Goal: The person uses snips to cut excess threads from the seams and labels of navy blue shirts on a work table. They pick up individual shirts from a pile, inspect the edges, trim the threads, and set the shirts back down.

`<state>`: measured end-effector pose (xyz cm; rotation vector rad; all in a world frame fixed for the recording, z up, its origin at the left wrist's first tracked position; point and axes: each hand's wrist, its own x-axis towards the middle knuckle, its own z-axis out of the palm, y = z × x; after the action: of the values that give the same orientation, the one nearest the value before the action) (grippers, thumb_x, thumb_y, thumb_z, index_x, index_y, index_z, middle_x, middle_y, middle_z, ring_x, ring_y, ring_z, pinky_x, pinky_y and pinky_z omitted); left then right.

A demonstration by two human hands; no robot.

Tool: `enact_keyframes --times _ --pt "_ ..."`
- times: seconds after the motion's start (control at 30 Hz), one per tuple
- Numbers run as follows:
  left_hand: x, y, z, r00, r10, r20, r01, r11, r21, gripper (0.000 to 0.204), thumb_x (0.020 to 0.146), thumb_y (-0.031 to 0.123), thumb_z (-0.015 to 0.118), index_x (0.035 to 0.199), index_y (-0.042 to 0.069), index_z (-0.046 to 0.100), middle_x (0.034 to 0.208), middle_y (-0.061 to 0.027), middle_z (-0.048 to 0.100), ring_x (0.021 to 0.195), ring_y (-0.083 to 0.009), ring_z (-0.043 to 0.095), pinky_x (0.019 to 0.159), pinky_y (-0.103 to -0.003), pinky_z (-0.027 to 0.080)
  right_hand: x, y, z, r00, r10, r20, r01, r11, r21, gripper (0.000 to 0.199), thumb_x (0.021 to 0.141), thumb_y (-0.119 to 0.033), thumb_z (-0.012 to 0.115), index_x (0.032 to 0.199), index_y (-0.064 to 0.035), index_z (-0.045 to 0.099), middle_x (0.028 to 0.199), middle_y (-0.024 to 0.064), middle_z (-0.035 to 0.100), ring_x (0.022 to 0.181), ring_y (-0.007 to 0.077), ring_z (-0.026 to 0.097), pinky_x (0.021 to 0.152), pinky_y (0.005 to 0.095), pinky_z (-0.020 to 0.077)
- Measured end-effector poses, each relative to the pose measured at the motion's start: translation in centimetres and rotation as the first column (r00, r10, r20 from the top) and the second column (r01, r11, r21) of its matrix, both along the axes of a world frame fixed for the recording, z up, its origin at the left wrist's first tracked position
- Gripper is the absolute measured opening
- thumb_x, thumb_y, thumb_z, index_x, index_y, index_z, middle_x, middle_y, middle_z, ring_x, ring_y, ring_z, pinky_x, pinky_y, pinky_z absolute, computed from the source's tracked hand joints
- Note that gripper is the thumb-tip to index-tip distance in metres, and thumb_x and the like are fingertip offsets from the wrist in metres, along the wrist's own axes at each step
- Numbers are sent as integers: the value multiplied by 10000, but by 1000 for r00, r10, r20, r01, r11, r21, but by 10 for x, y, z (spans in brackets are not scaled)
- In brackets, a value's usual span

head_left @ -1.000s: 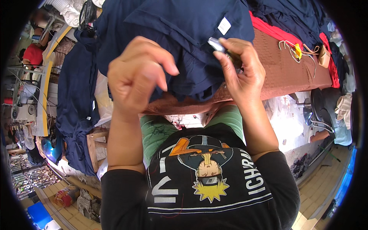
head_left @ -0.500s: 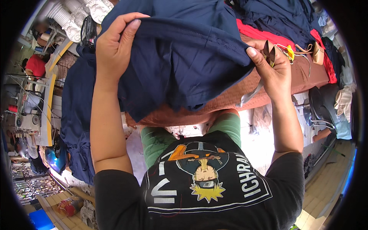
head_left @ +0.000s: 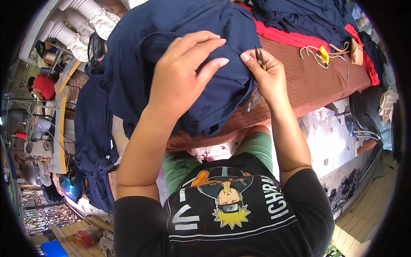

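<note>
A navy blue garment (head_left: 214, 98) lies bunched in front of me over the brown-covered surface. Above it hovers my left hand (head_left: 182, 75), its thumb and fingers apart with nothing between them. My right hand (head_left: 270, 77) is closed round a small pair of thread snips (head_left: 260, 56), whose dark pointed blades stick up past the fingers. The right thumb tip is at the garment's right side; whether it pinches the cloth I cannot tell. A pale grey strip (head_left: 254, 101) hangs below that hand.
The brown-covered surface (head_left: 308, 92) carries red cloth (head_left: 284, 36), more navy fabric (head_left: 299, 19), a yellow item with cords (head_left: 324, 55) and a small tan pouch (head_left: 356, 52). A black chair (head_left: 363, 112) stands right. At left are a sewing machine (head_left: 38, 147) and a person in red (head_left: 44, 88).
The hem stretched between both hands has been let go by my left hand, which has moved right and opened. My right hand has shifted left, and the garment has dropped into a heap.
</note>
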<state>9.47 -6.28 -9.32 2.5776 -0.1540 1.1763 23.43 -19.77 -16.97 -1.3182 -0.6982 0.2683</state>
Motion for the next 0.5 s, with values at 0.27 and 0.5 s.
enact_keyframes --times 0.27,0.5 --pt "7 20 -6 934 -75 -350 75 997 -13 398 819 21 664 1213 75 641 1243 -33 593 1090 -205 550 888 -293 464 -1 -3 4 999 -32 17 32 999 -13 156 887 -178 711 910 -24 698 746 -76 615 685 -1 501 611 172 407" --pt "18 13 -22 978 151 -146 -148 989 29 257 743 154 774 972 47 728 1018 -29 676 923 -212 615 841 -305 494 -2 0 2 999 -30 25 30 1000 8 167 883 -183 715 913 -19 697 758 -59 632 709 13 522 644 185 429"
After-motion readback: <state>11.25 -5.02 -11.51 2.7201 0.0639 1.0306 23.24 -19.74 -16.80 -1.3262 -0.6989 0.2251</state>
